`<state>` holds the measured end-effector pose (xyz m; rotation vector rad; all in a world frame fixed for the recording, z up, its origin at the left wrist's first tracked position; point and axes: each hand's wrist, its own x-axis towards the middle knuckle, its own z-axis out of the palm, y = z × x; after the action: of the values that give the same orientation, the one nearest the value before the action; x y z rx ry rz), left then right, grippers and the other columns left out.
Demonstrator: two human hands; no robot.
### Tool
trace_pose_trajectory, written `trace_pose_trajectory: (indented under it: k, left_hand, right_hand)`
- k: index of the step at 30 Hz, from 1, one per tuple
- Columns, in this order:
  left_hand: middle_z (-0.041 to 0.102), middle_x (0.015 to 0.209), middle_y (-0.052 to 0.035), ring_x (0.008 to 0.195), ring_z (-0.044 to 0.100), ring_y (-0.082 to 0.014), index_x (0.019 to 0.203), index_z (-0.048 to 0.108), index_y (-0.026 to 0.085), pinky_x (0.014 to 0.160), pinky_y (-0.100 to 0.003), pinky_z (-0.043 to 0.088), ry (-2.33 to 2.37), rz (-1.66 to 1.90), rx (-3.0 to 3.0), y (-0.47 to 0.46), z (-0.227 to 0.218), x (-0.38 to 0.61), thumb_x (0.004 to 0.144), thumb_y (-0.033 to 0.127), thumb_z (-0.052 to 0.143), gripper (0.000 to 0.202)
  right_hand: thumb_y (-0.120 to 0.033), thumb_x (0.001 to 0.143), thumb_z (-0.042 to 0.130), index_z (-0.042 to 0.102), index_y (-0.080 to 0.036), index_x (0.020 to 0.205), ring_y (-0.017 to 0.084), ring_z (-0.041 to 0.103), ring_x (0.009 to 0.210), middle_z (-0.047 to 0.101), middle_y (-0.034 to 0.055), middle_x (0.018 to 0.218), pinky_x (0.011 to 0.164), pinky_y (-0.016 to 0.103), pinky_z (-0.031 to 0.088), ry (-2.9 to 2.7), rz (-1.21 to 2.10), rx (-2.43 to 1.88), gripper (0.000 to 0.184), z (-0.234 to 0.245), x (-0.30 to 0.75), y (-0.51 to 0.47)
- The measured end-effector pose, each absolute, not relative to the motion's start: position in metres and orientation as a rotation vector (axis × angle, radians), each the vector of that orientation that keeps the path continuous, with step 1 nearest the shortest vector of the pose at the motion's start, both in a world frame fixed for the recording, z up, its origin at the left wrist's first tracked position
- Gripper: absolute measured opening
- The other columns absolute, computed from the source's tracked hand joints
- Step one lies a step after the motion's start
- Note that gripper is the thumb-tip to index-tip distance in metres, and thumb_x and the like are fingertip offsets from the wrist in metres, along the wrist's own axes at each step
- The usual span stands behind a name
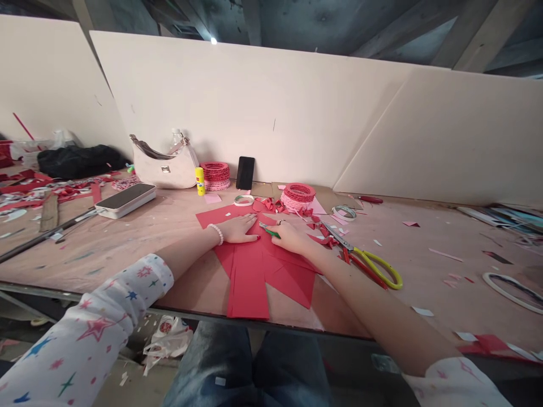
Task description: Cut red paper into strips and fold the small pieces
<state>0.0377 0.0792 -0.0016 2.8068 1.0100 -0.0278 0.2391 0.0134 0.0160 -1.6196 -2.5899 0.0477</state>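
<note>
My left hand [237, 228] lies flat with its fingers spread, pressing on red paper sheets [249, 282] that overlap at different angles. Pinched in my right hand [291, 236] is a small green craft knife [271, 232], its tip pointing left onto the paper close to my left fingers. One long red strip of the paper runs toward me to the table's front edge. Just beyond my hands are red paper scraps [265, 204] and a roll of tape [244, 200]. Behind my right hand stands a stack of red and pink paper rings [299, 195].
Yellow-handled scissors [377, 267] and a red-handled tool [365, 271] lie by my right forearm. A glue stick [200, 182], another ring stack [215, 175], a phone [245, 173] and a handbag [165, 167] stand along the white board [254, 102]. A box-shaped device [126, 200] sits left.
</note>
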Motion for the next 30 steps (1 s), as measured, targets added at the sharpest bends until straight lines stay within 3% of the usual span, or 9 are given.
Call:
trace_pose_trajectory:
  k: [4,8,14,18,23,30]
  left_hand:
    - [0.011,0.147,-0.016,0.136,0.012,-0.0276,0.141,0.018,0.004,0.109,-0.038,0.013,1.008,0.001,2.788,0.08,-0.003,0.037,0.084,0.061,0.03,0.081]
    - [0.011,0.147,-0.0158,0.135,0.012,-0.0288,0.141,0.017,0.004,0.109,-0.04,0.014,1.006,-0.002,2.79,0.079,-0.002,0.038,0.084,0.061,0.03,0.082]
    - [0.01,0.147,-0.0174,0.135,0.012,-0.028,0.141,0.017,0.002,0.109,-0.038,0.013,1.016,-0.022,2.806,0.076,0.002,0.039,0.085,0.059,0.029,0.081]
    - [0.01,0.147,-0.0164,0.135,0.012,-0.0286,0.141,0.017,0.003,0.109,-0.04,0.014,1.011,-0.002,2.795,0.075,0.002,0.038,0.084,0.06,0.029,0.081]
    - [0.011,0.147,-0.0173,0.136,0.012,-0.0275,0.141,0.017,0.002,0.109,-0.039,0.013,1.006,0.001,2.818,0.078,-0.002,0.038,0.085,0.06,0.027,0.081]
    - [0.011,0.147,-0.0164,0.136,0.012,-0.0258,0.141,0.015,0.002,0.109,-0.035,0.011,1.007,-0.031,2.873,0.078,-0.003,0.038,0.085,0.059,0.025,0.081]
  right_hand:
    - [-0.018,0.078,0.044,0.062,-0.02,0.111,0.018,0.051,0.078,0.063,0.0073,0.09,0.06,0.024,0.031,-2.593,0.037,-1.64,0.037,0.016,0.238,0.016]
    - [-0.018,0.079,0.044,0.058,-0.022,0.118,0.017,0.052,0.076,0.064,0.0053,0.087,0.059,0.023,0.031,-2.576,0.078,-1.642,0.042,0.018,0.239,0.014]
    - [-0.017,0.078,0.044,0.054,-0.022,0.124,0.021,0.052,0.091,0.063,0.0078,0.102,0.066,0.024,0.034,-2.589,0.012,-1.668,0.047,0.02,0.233,0.02]
    - [-0.017,0.077,0.046,0.055,-0.025,0.123,0.021,0.051,0.095,0.062,0.006,0.108,0.063,0.024,0.034,-2.55,0.02,-1.681,0.047,0.023,0.234,0.018]
    - [-0.018,0.079,0.045,0.06,-0.021,0.116,0.022,0.052,0.092,0.064,0.0082,0.099,0.065,0.025,0.035,-2.562,-0.003,-1.72,0.04,0.025,0.229,0.017]
    - [-0.019,0.08,0.046,0.06,-0.019,0.114,0.021,0.055,0.089,0.062,0.0099,0.104,0.071,0.026,0.037,-2.536,-0.034,-1.778,0.037,0.024,0.224,0.023]
